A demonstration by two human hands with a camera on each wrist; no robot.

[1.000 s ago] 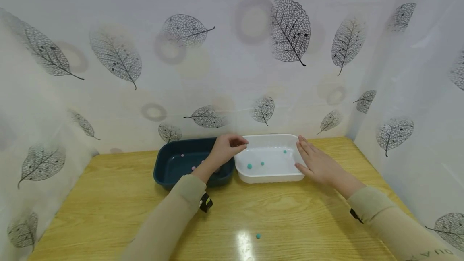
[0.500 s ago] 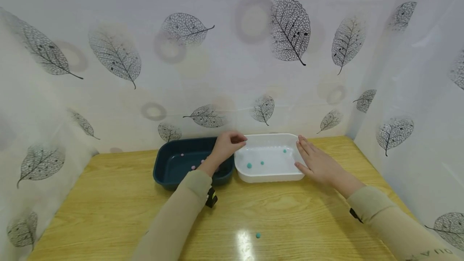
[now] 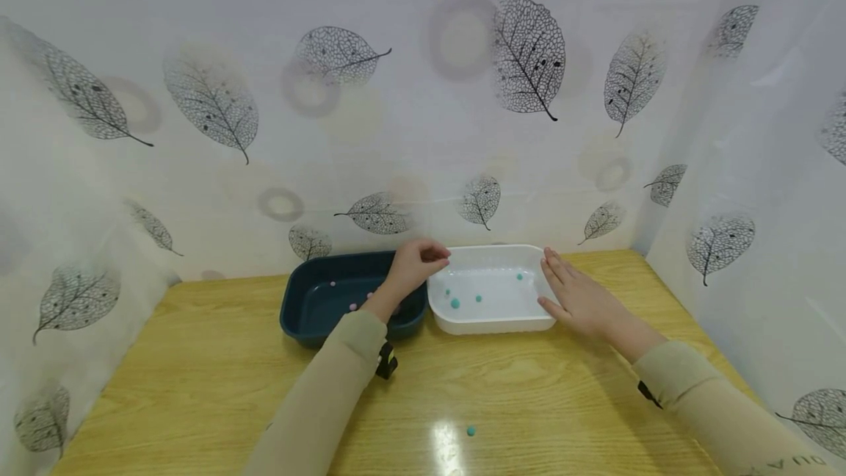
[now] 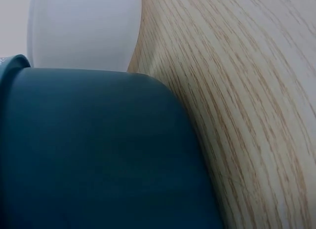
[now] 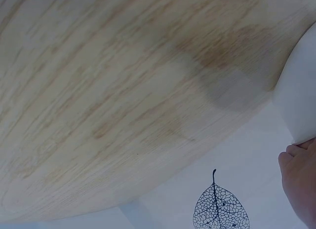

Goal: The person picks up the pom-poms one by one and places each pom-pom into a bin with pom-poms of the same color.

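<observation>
My left hand (image 3: 411,270) reaches over the dark blue basin (image 3: 288,314) to the left edge of the white tray (image 3: 496,326). Its thumb and forefinger are close together, with nothing visible between them. Below those fingertips a small teal ball (image 3: 448,291) shows in the tray, near a larger teal ball (image 3: 454,303) and others. My right hand (image 3: 578,298) rests its extended fingers along the tray's right rim; the right wrist view catches part of this hand (image 5: 300,177) at the tray's wall (image 5: 301,86). Several pink balls, such as one pink ball (image 3: 353,307), lie in the basin.
A single teal ball (image 3: 471,430) lies on the wooden table (image 3: 529,395) near the front. Behind and beside the table hangs a leaf-patterned sheet (image 3: 423,131). In the left wrist view the basin's outer wall (image 4: 98,150) fills much of the picture.
A small teal ball has appeared in the white tray under my left fingertips. My left forearm has shifted slightly right; the right hand has stayed at the rim.
</observation>
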